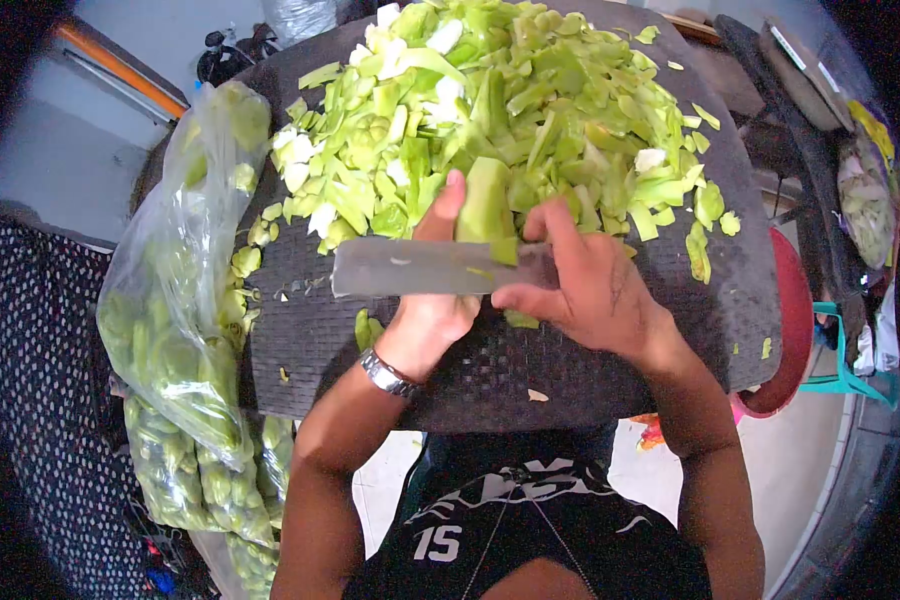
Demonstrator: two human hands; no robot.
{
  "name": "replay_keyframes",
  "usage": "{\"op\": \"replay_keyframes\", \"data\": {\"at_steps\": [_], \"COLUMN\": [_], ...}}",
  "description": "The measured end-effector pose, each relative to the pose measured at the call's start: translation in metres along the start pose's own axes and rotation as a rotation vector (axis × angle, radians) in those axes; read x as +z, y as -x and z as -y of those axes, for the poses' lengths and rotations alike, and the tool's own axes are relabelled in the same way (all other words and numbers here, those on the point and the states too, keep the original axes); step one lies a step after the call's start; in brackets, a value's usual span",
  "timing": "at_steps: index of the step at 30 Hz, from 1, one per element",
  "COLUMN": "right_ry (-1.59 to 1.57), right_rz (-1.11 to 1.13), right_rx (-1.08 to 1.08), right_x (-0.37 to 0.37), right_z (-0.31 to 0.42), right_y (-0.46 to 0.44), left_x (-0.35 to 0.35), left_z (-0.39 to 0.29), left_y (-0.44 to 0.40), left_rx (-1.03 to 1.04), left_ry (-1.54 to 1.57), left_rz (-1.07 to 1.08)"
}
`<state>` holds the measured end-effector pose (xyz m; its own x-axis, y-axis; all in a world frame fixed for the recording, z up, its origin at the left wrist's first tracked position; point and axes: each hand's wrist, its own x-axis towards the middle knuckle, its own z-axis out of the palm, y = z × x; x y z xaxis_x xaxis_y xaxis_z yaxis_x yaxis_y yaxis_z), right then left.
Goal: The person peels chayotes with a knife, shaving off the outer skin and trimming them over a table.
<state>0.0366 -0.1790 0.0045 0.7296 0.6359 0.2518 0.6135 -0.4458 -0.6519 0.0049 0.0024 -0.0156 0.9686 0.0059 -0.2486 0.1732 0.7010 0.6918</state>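
My left hand (pixel 438 290), with a metal watch at the wrist, holds a pale green vegetable (pixel 485 200) upright near the table's middle, its thumb along the left side. In my right hand (pixel 595 285) is a wide-bladed knife (pixel 420 268), its blade pointing left across the lower part of the vegetable and in front of my left palm. The blade hides part of my left fingers. Just beyond both hands lies a large heap of cut green pieces (pixel 560 110).
A dark woven table (pixel 450 375) carries the heap. Clear plastic bags of green vegetables (pixel 170 300) hang at its left edge, with more below. At the right are a red round container (pixel 790 320) and a teal stool (pixel 845 355).
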Motion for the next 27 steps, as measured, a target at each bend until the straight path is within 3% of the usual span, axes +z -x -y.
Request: {"op": "replay_keyframes", "data": {"at_steps": [5, 11, 15, 19, 22, 27], "right_ry": [0.088, 0.229, -0.033, -0.048, 0.031, 0.185], "right_rz": [-0.016, -0.252, -0.129, 0.035, 0.01, -0.117], "right_rx": [0.075, 0.148, 0.487, 0.245, 0.082, 0.084], "right_x": [-0.007, -0.019, -0.038, -0.023, -0.01, -0.015], "right_z": [-0.004, -0.039, -0.044, -0.006, 0.002, -0.018], "right_y": [-0.004, -0.013, -0.017, -0.008, -0.003, -0.006], "left_x": [0.0, 0.007, 0.01, 0.002, 0.003, -0.006], "left_z": [0.0, -0.007, -0.01, -0.008, -0.002, -0.001], "left_y": [0.001, 0.006, 0.005, 0.0, -0.001, 0.005], "left_rx": [-0.051, -0.23, -0.209, -0.139, -0.071, -0.134], "left_ry": [-0.05, 0.035, 0.066, 0.041, 0.007, 0.058], "left_rz": [-0.074, 0.009, 0.048, 0.014, 0.007, 0.074]}}
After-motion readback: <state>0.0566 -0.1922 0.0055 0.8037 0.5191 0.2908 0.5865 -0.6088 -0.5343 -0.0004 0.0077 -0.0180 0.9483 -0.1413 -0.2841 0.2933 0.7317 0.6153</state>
